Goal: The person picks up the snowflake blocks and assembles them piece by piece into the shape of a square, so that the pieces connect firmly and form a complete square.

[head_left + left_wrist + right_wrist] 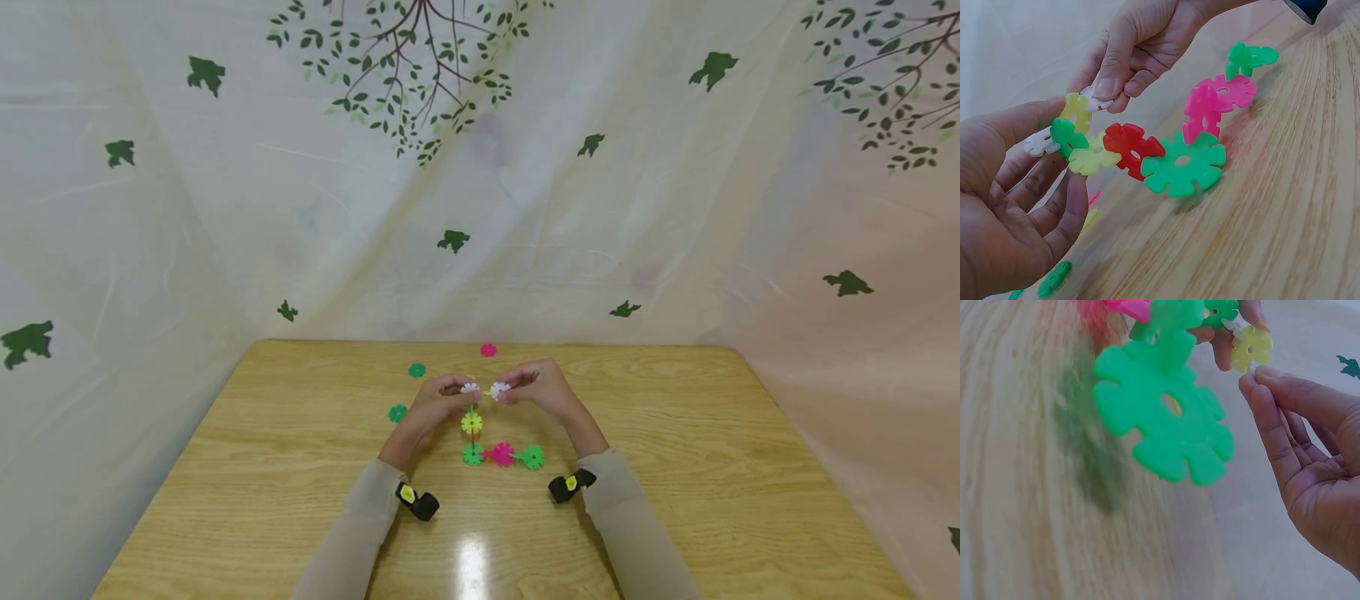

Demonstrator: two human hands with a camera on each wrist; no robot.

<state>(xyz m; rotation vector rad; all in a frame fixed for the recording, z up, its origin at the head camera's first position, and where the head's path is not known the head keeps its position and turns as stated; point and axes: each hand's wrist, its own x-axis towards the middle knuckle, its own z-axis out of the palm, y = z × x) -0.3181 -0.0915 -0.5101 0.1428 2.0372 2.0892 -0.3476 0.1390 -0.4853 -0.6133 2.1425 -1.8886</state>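
Observation:
A chain of interlocked, notched flower-shaped plastic discs hangs between both hands, just above the table. My left hand (429, 410) pinches a white disc (1041, 144) at one end region. Linked to it are a green disc (1069, 136), a pale yellow disc (1094, 160), a red disc (1134, 149) and a larger-looking green disc (1183, 164). From there the chain turns through pink discs (502, 454) to green ones (533, 457). My right hand (546, 390) pinches another white disc (500, 390) between thumb and finger, against a yellow disc (1252, 349) joined near the left hand.
Loose discs lie on the wooden table (300, 500): a pink one (488, 350) at the back, and two green ones (417, 370) left of the hands. A light curtain (337, 250) with leaf prints rises behind the table's far edge. Each wrist bears a black camera (417, 502).

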